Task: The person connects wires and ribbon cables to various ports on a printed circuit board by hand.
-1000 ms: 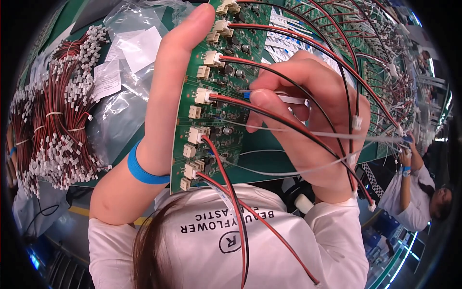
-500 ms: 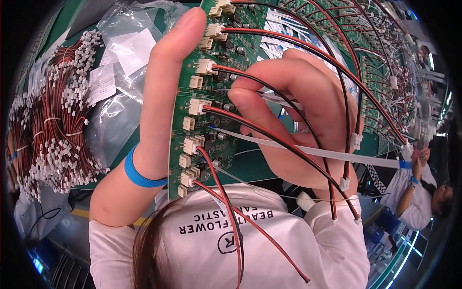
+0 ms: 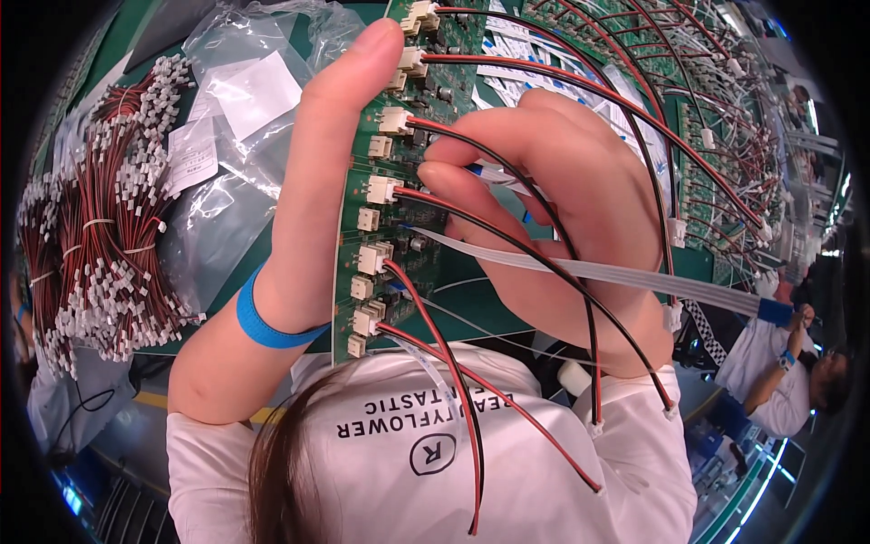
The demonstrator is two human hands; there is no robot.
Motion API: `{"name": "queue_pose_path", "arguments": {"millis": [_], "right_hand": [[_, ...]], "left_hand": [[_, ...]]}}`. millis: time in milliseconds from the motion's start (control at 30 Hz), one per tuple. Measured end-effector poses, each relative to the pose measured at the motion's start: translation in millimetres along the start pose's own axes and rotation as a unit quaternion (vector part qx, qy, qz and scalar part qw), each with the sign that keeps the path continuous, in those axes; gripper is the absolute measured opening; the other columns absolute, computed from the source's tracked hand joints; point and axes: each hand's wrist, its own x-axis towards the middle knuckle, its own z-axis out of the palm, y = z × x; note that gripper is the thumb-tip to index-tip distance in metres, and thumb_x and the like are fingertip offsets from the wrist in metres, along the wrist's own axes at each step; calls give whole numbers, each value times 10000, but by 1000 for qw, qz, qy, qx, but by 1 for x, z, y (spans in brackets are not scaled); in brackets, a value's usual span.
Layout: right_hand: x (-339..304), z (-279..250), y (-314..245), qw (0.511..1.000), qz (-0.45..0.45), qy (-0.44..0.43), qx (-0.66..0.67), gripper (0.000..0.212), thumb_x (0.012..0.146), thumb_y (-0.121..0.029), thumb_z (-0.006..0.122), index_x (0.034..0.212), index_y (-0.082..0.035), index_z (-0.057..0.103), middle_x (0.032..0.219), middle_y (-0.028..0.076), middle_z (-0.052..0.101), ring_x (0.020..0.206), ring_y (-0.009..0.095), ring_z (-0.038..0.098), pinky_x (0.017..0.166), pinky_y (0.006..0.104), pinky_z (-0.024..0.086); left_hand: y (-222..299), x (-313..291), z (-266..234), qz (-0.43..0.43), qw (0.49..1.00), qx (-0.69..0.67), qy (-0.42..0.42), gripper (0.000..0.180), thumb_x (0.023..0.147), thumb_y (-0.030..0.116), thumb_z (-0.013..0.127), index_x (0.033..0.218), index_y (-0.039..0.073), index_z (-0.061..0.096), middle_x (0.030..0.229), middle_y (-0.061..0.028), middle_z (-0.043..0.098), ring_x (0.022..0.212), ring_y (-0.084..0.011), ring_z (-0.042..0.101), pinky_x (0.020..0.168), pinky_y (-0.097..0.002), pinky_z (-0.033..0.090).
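My left hand (image 3: 313,172), a blue band on its wrist, grips a long green circuit board (image 3: 349,245) that stands tilted on edge. Its thumb lies along the board's side; the other fingers are hidden behind. Cream connectors (image 3: 372,257) line the board, several with red-and-black wire leads (image 3: 544,76) plugged in and hanging to the right. My right hand (image 3: 571,190) is closed in a pinch against the board's component face, around a white flat ribbon cable (image 3: 497,176) with blue ends. Below it, another flat ribbon cable (image 3: 598,279) runs from the board out to the right.
Bundled red-and-black wire leads with white plugs (image 3: 113,218) lie at the left, beside clear plastic bags (image 3: 227,195) and paper slips (image 3: 258,95). More wired green boards (image 3: 716,195) crowd the right. Loose flat cables (image 3: 517,59) lie behind. A co-worker (image 3: 770,376) is at far right.
The board has shifted a little to the right and turned more edge-on, its wires swinging along. My right fingertips have moved slightly left, and a blue cable end now shows beside them.
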Motion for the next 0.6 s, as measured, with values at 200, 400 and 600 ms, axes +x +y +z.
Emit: {"name": "queue_pose_path", "arguments": {"millis": [200,400,600], "right_hand": [[0,6,8,999,-22,9,38,181,702,-11,710,847,-53,610,650,43,547,546,190,477,483,287,358],[0,14,2,999,-2,23,48,135,761,-10,664,854,-56,577,688,30,532,560,142,481,480,250,380],[0,18,5,998,3,35,52,112,790,8,622,853,-46,548,707,26,524,575,108,475,473,211,379]], "left_hand": [[-2,-2,0,28,998,50,23,527,899,43,464,1393,69,285,1225,-148,489,1048,-200,540,934,-309,438],[-2,-1,4,21,997,63,49,531,896,32,462,1394,63,282,1166,-139,499,995,-191,544,889,-296,446],[-2,0,7,-9,994,62,94,510,906,46,440,1389,52,279,1052,-124,521,892,-175,554,803,-273,461]]}}
